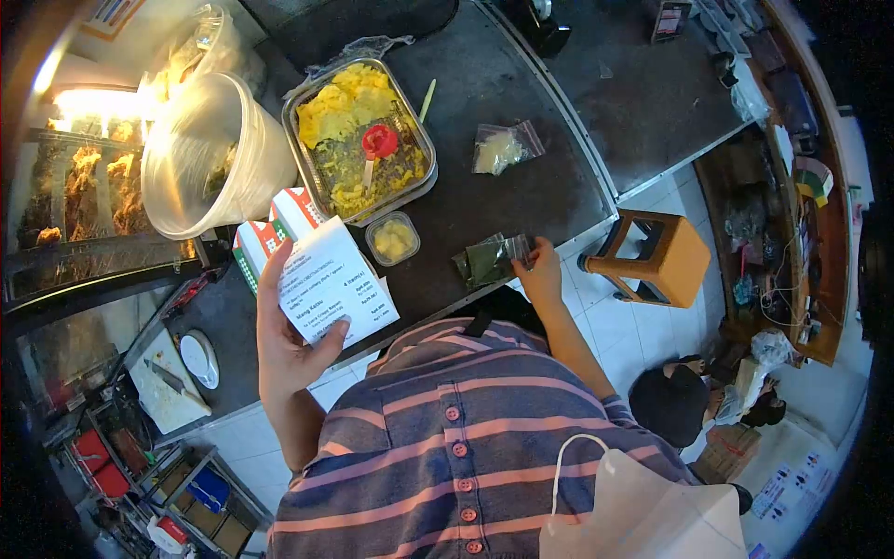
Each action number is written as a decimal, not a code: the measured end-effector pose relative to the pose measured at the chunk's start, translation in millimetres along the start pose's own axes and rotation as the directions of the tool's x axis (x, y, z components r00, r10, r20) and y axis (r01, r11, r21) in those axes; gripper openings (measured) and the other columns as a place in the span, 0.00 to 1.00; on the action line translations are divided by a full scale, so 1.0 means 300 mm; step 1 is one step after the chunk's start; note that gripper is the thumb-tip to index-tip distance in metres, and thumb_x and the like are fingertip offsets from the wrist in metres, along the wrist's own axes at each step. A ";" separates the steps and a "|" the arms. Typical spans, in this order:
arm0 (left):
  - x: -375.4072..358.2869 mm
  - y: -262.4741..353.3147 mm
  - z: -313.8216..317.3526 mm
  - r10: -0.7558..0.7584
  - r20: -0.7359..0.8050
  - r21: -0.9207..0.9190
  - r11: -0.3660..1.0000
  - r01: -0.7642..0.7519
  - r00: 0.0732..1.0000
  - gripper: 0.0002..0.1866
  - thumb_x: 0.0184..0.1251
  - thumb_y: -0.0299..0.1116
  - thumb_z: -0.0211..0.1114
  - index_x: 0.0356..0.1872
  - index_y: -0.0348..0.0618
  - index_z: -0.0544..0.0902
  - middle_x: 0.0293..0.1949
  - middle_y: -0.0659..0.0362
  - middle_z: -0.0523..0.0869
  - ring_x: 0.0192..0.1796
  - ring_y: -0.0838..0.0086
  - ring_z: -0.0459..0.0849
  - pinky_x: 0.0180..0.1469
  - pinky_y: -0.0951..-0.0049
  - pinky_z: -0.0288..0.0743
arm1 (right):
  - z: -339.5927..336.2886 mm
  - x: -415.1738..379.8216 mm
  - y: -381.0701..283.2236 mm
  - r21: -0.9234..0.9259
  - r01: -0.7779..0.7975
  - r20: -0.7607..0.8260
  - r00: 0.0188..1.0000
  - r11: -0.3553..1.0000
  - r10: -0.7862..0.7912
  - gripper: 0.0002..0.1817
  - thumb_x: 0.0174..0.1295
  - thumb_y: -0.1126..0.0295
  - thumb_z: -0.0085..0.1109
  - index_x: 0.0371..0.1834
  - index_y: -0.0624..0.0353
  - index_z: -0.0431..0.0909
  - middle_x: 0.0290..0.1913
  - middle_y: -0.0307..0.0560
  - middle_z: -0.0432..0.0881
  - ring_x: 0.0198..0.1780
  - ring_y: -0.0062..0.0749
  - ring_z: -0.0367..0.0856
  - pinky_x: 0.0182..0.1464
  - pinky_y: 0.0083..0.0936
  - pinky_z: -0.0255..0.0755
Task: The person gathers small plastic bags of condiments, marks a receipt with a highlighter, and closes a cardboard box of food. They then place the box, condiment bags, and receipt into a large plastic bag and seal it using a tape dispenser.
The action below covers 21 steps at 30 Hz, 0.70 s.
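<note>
My left hand (296, 349) grips a white printed receipt (328, 284) between thumb and fingers, its text facing me. Behind the receipt, red, white and green patterned boxes (296, 212) stand partly hidden. At the counter's front edge, my right hand (540, 270) has its fingers closed on the side of a small clear bag (486, 262) with dark green contents. Between the hands sits a small clear tub (392, 239) of pale yellow pieces. Above it, a metal tray (430, 168) holds yellow food and a red-headed scoop (379, 142).
Another zip bag (503, 149) with pale contents lies on the dark counter (484, 79). A big translucent bucket (214, 158) stands left, near a lit glass case (98, 177). A knife (165, 375) rests on a cutting board (168, 391). An orange-brown stool (666, 261) is at right.
</note>
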<state>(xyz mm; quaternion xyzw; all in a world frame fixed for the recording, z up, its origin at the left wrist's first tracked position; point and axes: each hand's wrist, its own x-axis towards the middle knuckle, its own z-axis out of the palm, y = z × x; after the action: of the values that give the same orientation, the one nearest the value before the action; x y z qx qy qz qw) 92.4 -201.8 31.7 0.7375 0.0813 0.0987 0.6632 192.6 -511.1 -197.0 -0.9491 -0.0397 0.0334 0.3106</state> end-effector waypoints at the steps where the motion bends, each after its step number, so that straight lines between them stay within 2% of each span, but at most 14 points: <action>1: -0.002 -0.001 0.003 -0.019 -0.009 0.002 1.000 0.019 1.000 0.43 0.42 0.18 0.62 0.64 0.37 0.52 0.54 0.50 0.69 0.55 0.68 0.72 0.54 0.69 0.67 | -0.008 0.009 -0.005 -0.034 -0.080 0.093 0.992 0.996 0.082 0.15 0.44 0.67 0.64 0.33 0.61 0.74 0.32 0.50 0.76 0.38 0.47 0.73 0.41 0.37 0.68; 2: -0.004 -0.002 0.004 -0.036 -0.020 0.002 0.999 0.036 0.999 0.43 0.41 0.20 0.62 0.64 0.36 0.52 0.54 0.50 0.69 0.55 0.68 0.71 0.55 0.69 0.66 | -0.016 0.017 -0.010 -0.078 -0.152 0.181 0.970 0.985 0.164 0.14 0.45 0.66 0.63 0.33 0.61 0.75 0.30 0.49 0.77 0.37 0.47 0.73 0.41 0.37 0.69; 5: -0.011 -0.007 -0.006 -0.038 -0.014 0.025 0.999 0.038 0.999 0.43 0.42 0.20 0.62 0.64 0.37 0.52 0.54 0.50 0.69 0.55 0.68 0.71 0.55 0.69 0.67 | -0.036 0.015 -0.031 -0.052 -0.059 0.193 0.979 0.997 0.068 0.12 0.48 0.64 0.61 0.29 0.62 0.77 0.25 0.49 0.78 0.33 0.45 0.75 0.38 0.35 0.69; 8: -0.014 0.004 -0.012 -0.007 -0.053 -0.039 0.999 0.005 0.999 0.43 0.42 0.15 0.60 0.64 0.39 0.51 0.52 0.49 0.71 0.54 0.67 0.73 0.52 0.69 0.70 | -0.105 0.001 -0.113 0.156 -0.041 0.286 0.958 0.987 -0.006 0.13 0.51 0.63 0.58 0.26 0.64 0.78 0.25 0.51 0.78 0.30 0.44 0.76 0.35 0.34 0.69; 11: -0.014 -0.007 -0.038 0.008 -0.050 0.008 1.000 -0.007 0.999 0.43 0.42 0.15 0.60 0.64 0.39 0.51 0.52 0.48 0.71 0.53 0.67 0.74 0.52 0.69 0.70 | -0.115 0.003 -0.122 0.390 -0.225 0.584 0.810 0.893 -0.051 0.12 0.52 0.64 0.56 0.26 0.65 0.77 0.23 0.52 0.77 0.27 0.44 0.76 0.33 0.32 0.69; 13: -0.016 -0.005 -0.038 -0.023 -0.066 -0.015 1.000 0.022 0.998 0.43 0.42 0.18 0.61 0.64 0.37 0.52 0.53 0.49 0.70 0.54 0.67 0.72 0.54 0.69 0.68 | -0.084 0.035 -0.103 0.303 -0.280 0.583 0.811 0.911 0.056 0.13 0.52 0.64 0.56 0.25 0.66 0.77 0.23 0.52 0.76 0.28 0.44 0.75 0.33 0.32 0.68; 14: -0.018 -0.002 -0.038 -0.038 -0.075 -0.028 0.999 0.036 0.996 0.43 0.42 0.19 0.62 0.64 0.37 0.52 0.54 0.49 0.69 0.55 0.68 0.72 0.55 0.69 0.67 | -0.060 0.047 -0.085 0.259 -0.307 0.579 0.808 0.916 0.107 0.13 0.52 0.64 0.55 0.24 0.66 0.77 0.23 0.52 0.76 0.29 0.45 0.75 0.34 0.31 0.68; 15: -0.016 0.001 -0.040 -0.019 -0.069 -0.029 0.999 0.017 0.997 0.43 0.42 0.17 0.61 0.64 0.37 0.52 0.53 0.49 0.69 0.54 0.67 0.72 0.54 0.69 0.68 | -0.024 0.045 -0.057 0.166 0.039 0.384 0.918 0.985 -0.101 0.10 0.52 0.67 0.55 0.31 0.64 0.77 0.28 0.52 0.75 0.36 0.45 0.74 0.39 0.32 0.68; 16: -0.012 0.002 -0.042 0.001 -0.063 -0.030 1.000 -0.002 0.998 0.43 0.41 0.16 0.61 0.64 0.38 0.51 0.53 0.48 0.70 0.54 0.67 0.73 0.54 0.69 0.69 | -0.014 0.040 -0.068 0.065 0.090 0.295 0.950 0.994 -0.106 0.10 0.51 0.69 0.55 0.33 0.63 0.76 0.31 0.52 0.74 0.39 0.46 0.73 0.41 0.33 0.68; 18: -0.007 0.006 -0.052 0.029 -0.050 -0.024 0.999 -0.031 0.998 0.43 0.41 0.14 0.60 0.64 0.38 0.51 0.53 0.47 0.70 0.54 0.66 0.73 0.53 0.68 0.70 | 0.006 0.018 -0.094 -0.149 0.156 0.112 0.984 0.976 -0.140 0.12 0.50 0.71 0.56 0.39 0.60 0.75 0.35 0.52 0.74 0.45 0.47 0.71 0.44 0.35 0.67; 19: -0.003 0.008 -0.058 0.041 -0.043 -0.017 0.999 -0.042 0.998 0.44 0.41 0.14 0.60 0.64 0.38 0.51 0.53 0.47 0.70 0.54 0.66 0.73 0.53 0.69 0.70 | 0.024 0.011 -0.088 -0.115 0.175 0.001 0.984 0.978 -0.176 0.13 0.48 0.75 0.56 0.39 0.63 0.73 0.34 0.52 0.74 0.45 0.51 0.70 0.47 0.36 0.65; 21: -0.002 0.010 -0.064 0.049 -0.033 -0.001 0.999 -0.049 0.998 0.43 0.41 0.14 0.60 0.64 0.38 0.51 0.53 0.48 0.70 0.54 0.66 0.73 0.52 0.69 0.70 | 0.062 0.015 -0.050 -0.116 0.080 0.055 0.996 0.990 -0.074 0.12 0.47 0.74 0.56 0.36 0.63 0.74 0.35 0.53 0.74 0.45 0.51 0.70 0.47 0.36 0.65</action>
<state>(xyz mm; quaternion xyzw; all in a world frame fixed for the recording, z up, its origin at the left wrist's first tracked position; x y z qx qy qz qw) 86.8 -183.7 36.7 0.7369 0.0738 0.1272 0.6599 194.7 -487.8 -203.3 -0.9624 -0.0862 0.0432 0.2538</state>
